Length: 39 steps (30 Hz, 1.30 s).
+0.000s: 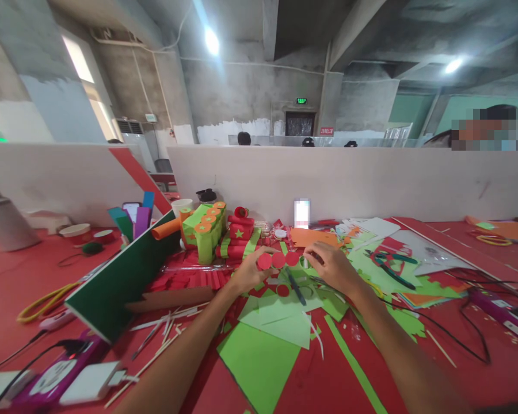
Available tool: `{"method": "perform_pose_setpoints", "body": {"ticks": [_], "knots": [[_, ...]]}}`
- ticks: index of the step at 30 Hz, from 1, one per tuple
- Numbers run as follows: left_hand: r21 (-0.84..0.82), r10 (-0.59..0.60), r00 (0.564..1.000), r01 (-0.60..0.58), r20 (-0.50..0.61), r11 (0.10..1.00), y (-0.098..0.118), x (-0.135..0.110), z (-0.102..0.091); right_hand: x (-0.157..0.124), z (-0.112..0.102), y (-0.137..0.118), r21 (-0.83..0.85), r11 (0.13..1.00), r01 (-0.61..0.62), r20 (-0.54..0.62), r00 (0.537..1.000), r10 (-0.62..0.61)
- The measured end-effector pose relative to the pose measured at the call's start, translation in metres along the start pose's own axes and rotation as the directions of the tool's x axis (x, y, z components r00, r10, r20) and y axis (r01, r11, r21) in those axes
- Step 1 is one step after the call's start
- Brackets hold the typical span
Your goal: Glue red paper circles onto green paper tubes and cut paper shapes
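My left hand [251, 271] is closed on a row of three red paper discs [278, 260], which stands out to the right of its fingers. Close to the right end of the row is my right hand [331, 265], its thumb and fingertips pinched together; what lies between them is too small to make out. Just below the discs, a dark pen-like tool [296, 286] rests on pale green paper [276, 316]. Another red disc [282, 290] lies beside it. Behind my left hand are red rolls with green bands [238, 233] and a green and orange paper construction [207, 224].
Green-handled pliers [392, 267] lie on paper scraps at the right. A dark green board [125, 282] leans at the left, near yellow-handled scissors [47, 302]. Purple power strips [56, 374] and cables flank the work area. A white partition [349, 181] stands behind.
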<state>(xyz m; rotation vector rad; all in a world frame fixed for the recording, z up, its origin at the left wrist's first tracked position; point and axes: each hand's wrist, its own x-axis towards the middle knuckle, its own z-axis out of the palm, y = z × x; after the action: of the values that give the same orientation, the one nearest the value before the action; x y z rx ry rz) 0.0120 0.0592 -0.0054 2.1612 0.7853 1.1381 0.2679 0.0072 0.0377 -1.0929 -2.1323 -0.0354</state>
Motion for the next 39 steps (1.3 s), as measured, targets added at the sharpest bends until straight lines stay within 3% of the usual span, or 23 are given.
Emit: {"method": "perform_pose_setpoints", "body": {"ticks": [7,16,27,39], "knots": [[-0.030,0.007,1.000,-0.008,-0.020,1.000,-0.0017,-0.0010,0.0020,-0.0001,0.0032,0.0020,-0.134,0.991,0.020,0.012,1.000,-0.019],[-0.026,0.011,0.999,-0.012,-0.033,1.000,-0.0037,-0.0004,0.0017,0.0005,0.0055,0.0028,-0.057,0.998,-0.020,0.037,0.999,0.023],[-0.077,-0.006,1.000,0.005,-0.010,0.997,0.0015,-0.0009,0.0016,0.0012,0.0037,-0.0005,0.079,0.983,-0.168,0.092,0.983,0.160],[-0.034,0.001,1.000,-0.002,-0.019,0.999,0.0013,-0.0007,0.0014,0.0010,0.0038,0.0019,0.090,0.979,-0.183,0.069,0.982,0.177]]}}
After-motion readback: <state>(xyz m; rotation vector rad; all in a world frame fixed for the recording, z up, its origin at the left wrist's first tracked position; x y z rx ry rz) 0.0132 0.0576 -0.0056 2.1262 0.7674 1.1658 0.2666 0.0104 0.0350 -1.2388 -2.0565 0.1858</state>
